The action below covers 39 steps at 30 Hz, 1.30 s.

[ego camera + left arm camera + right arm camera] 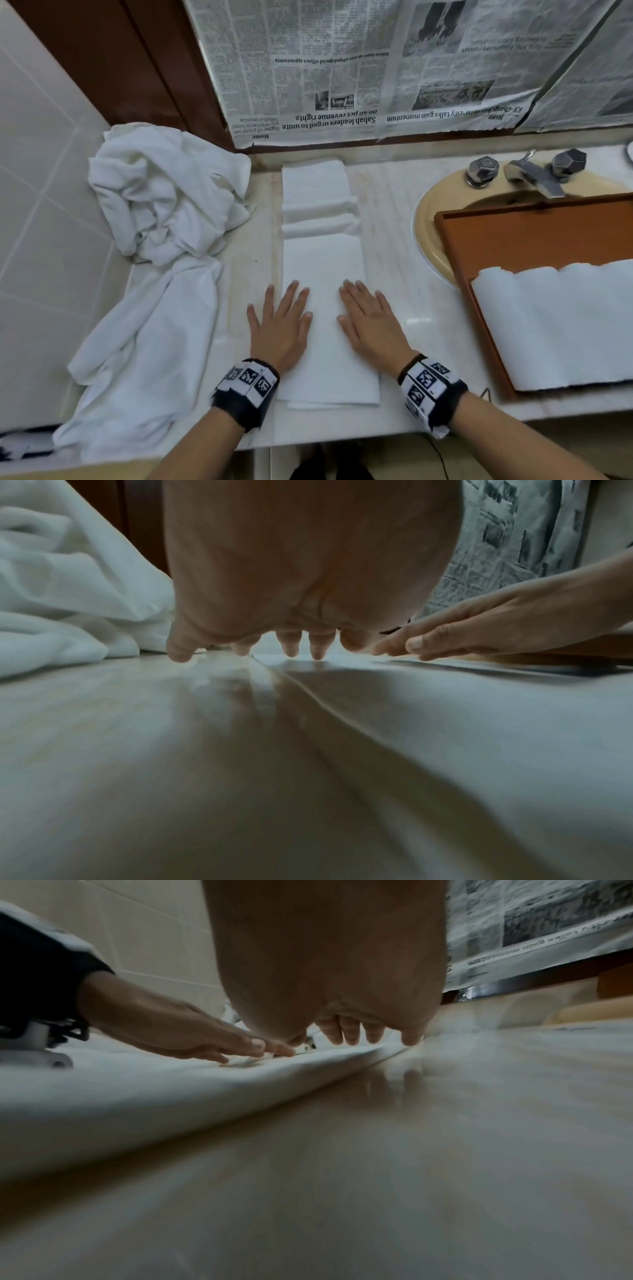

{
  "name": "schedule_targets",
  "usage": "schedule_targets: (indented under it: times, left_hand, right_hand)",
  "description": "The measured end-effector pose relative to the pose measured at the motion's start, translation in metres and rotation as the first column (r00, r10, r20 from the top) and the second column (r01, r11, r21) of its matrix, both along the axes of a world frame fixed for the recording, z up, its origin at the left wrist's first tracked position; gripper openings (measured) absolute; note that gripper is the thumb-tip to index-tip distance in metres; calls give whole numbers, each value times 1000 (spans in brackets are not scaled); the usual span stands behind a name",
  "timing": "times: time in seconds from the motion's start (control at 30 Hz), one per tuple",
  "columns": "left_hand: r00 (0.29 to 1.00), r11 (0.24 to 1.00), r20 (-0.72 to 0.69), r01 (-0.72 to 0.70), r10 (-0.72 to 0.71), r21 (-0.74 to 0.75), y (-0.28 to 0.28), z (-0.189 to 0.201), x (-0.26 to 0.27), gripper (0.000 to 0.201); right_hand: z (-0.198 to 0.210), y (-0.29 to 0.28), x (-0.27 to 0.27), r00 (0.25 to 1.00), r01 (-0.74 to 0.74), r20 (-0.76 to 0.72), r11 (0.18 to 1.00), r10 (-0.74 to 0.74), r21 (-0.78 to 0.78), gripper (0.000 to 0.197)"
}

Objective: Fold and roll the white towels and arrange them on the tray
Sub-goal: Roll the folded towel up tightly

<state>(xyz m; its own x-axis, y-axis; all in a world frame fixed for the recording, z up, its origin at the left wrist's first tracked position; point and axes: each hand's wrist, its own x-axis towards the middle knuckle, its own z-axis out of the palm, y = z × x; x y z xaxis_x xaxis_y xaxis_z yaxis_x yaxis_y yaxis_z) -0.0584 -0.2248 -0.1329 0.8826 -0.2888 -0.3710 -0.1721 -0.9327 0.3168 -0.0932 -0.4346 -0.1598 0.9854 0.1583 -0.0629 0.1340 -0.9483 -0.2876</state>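
A white towel [323, 260] folded into a long narrow strip lies on the marble counter [404, 240], running away from me, with creases across its far part. My left hand [279, 320] lies flat on the strip's left edge, fingers spread, partly on the counter. My right hand [368, 317] presses flat on its right side. The wooden tray [534, 236] sits over the sink at right and holds several rolled white towels [561, 325]. The left wrist view shows my left hand [270, 645] and right hand [462, 637] with straight fingers on the towel [479, 723]. In the right wrist view my right hand [359, 1034] touches the towel [137, 1091].
A heap of loose white towels [161, 195] fills the counter's left end, with one [144, 346] trailing toward the front edge. A beige sink [431, 219] with a metal faucet [534, 174] lies under the tray. Newspaper [376, 65] covers the wall behind. White tiles [41, 205] stand at left.
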Motion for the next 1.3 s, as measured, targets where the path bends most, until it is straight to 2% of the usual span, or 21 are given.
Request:
schedule_targets:
  times: [0.07, 0.17, 0.3, 0.4, 0.53, 0.63, 0.77, 0.83, 0.97, 1.1, 1.2, 1.3]
  left_hand:
    - [1000, 999, -2, 4, -4, 36, -1, -8, -11, 69]
    - [1000, 996, 14, -28, 27, 83, -9, -15, -7, 58]
    - [997, 993, 30, -68, 65, 93, -27, -15, 8, 58]
    - [997, 995, 16, -82, 81, 60, -30, -11, 15, 57]
    - [990, 989, 77, -113, 120, -91, -16, -6, -6, 60]
    - [975, 972, 218, 3, 50, -236, 3, -6, -46, 64]
    - [964, 940, 259, 134, -50, -314, 24, -14, -84, 54]
    - [954, 931, 282, 187, -98, -312, 32, -17, -90, 47]
    - [942, 917, 303, 245, -147, -316, 33, -18, -93, 31]
    - [927, 911, 328, 285, -183, -298, 25, -16, -91, 17]
    - [904, 923, 364, 318, -226, -217, 21, -15, -90, 19]
    - [914, 954, 326, 284, -240, -95, 14, -7, -89, 17]
  right_hand:
    - [-6, 4, -10, 998, 6, -68, 1000, -8, -24, 64]
    - [-5, 1, 4, 989, 12, -147, 999, -19, -45, 73]
    - [0, -9, 29, 986, 12, -167, 997, -26, -82, 79]
    - [6, -8, 29, 981, 35, -187, 997, -48, -75, 70]
    - [16, -1, -15, 1000, -3, 0, 999, 3, 34, 67]
    - [15, 0, -60, 992, -72, 110, 991, 60, 110, 52]
    - [18, -5, -98, 987, -148, 75, 984, 141, 101, 33]
    - [16, -6, -105, 982, -174, 90, 981, 166, 84, 25]
    - [10, -4, -104, 979, -131, 168, 988, 117, 77, 13]
    - [10, 0, -104, 977, -108, 193, 992, 94, 61, 24]
    - [11, 2, -103, 983, -91, 157, 996, 90, -4, 28]
    - [14, 5, -96, 987, -85, 128, 994, 93, -67, 16]
